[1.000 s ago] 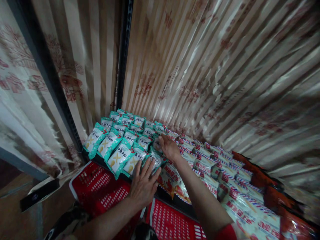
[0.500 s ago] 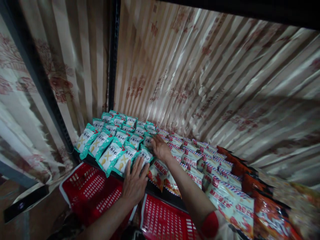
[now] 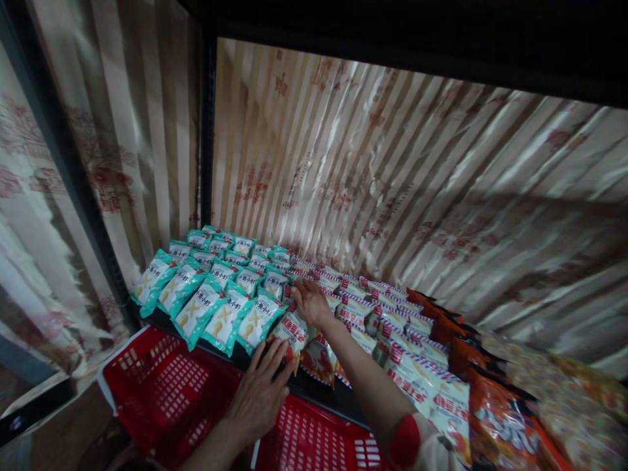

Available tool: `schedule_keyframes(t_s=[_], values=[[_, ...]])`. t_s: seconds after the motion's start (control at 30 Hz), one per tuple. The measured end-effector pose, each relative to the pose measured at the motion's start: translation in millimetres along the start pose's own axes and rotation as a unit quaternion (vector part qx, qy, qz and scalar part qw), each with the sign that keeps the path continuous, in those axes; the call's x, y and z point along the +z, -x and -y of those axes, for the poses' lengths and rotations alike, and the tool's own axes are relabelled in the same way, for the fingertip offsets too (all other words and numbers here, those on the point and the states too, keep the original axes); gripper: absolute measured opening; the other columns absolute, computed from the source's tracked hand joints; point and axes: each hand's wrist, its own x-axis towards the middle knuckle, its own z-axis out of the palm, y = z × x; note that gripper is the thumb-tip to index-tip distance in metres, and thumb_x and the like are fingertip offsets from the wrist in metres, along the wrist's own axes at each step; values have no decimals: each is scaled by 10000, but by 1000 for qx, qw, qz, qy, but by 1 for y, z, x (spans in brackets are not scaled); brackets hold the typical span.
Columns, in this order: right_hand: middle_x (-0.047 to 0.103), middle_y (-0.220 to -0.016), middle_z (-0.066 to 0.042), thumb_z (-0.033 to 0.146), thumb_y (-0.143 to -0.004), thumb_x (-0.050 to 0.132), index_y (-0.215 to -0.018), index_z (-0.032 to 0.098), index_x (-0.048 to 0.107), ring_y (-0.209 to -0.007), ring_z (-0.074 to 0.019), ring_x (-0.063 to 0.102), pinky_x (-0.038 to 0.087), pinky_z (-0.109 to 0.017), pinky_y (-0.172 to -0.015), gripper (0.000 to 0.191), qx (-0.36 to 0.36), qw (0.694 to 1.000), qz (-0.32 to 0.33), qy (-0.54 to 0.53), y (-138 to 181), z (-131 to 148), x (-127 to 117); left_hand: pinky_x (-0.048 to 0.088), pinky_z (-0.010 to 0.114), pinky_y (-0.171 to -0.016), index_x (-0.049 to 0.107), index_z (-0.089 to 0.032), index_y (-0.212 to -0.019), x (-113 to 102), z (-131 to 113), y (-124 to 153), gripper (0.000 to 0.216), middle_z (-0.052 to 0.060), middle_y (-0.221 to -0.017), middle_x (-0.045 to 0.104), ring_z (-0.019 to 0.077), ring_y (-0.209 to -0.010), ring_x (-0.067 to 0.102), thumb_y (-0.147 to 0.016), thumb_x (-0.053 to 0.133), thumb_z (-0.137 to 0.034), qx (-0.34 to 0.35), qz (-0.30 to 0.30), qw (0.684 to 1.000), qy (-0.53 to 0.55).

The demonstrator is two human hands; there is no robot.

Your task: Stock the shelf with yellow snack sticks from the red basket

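Note:
Teal-and-white snack packets [image 3: 226, 322] stand in leaning rows on the left of a dark shelf. White-and-red snack bags [image 3: 289, 332] with striped top edges fill the rows beside them. My left hand [image 3: 260, 390] is open, fingers spread, its fingertips at the lower front of the leftmost white-and-red bag. Behind that bag's upper edge is my right hand [image 3: 314, 304], palm down and fingers stretched out, touching the tops of bags where the two kinds meet. Neither hand is closed around a bag.
Red plastic baskets [image 3: 169, 386] sit below the shelf's front edge. Orange bags [image 3: 503, 412] and clear packs [image 3: 564, 399] lie to the right. Dark metal posts [image 3: 208, 124], patterned curtains [image 3: 343, 144] and a dark beam [image 3: 417, 42] enclose the shelf.
My left hand has moved from a front teal packet to the leftmost white-and-red bag. The right hand has shifted from the teal packets' edge onto the neighbouring row. The view has tilted up slightly.

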Motion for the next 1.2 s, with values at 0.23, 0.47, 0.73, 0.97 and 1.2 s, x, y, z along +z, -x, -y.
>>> schedule_keyframes(t_s=[0.23, 0.47, 0.73, 0.97, 1.2], values=[[585, -1276, -119, 356, -946, 354, -1204, 175, 595, -1255, -228, 460, 315, -387, -1071, 397, -6, 997, -75, -24, 41, -16, -15, 337, 493, -1095, 282, -233, -1450, 12, -16, 3, 642, 69, -1571, 81, 301, -1432, 81, -848, 428, -64, -50, -9, 999, 21], [663, -1123, -105, 256, -884, 468, -1039, 192, 688, -1178, -243, 516, 343, -404, -1034, 277, -10, 994, -84, -63, 73, -44, 1, 361, 457, -1091, 197, -228, -1476, 22, -35, 5, 748, 86, -1573, 15, 282, -1432, 96, -793, 413, -13, -113, 5, 993, 26], [694, -1006, -116, 106, -814, 510, -745, 150, 704, -1029, -198, 604, 443, -273, -909, 211, -37, 987, -86, -132, 46, -31, 2, 316, 465, -1114, 215, -208, -1475, 29, -52, -3, 765, 92, -1567, 8, 291, -1429, 75, -767, 450, -37, -189, 38, 981, 16], [687, -1087, -122, 112, -832, 482, -791, 147, 719, -1102, -196, 589, 423, -259, -949, 242, -43, 982, -83, -163, 47, -29, -7, 286, 472, -1123, 236, -218, -1473, 35, -61, -8, 728, 81, -1563, 6, 283, -1428, 94, -790, 431, -53, -234, 41, 971, 9], [668, -1143, -129, 108, -823, 498, -812, 147, 729, -1162, -191, 554, 399, -252, -982, 235, -40, 983, -57, -171, 41, -31, -7, 260, 477, -1130, 228, -203, -1477, 32, -59, -11, 712, 88, -1563, -5, 285, -1430, 85, -807, 438, -86, -245, 75, 966, 25]])
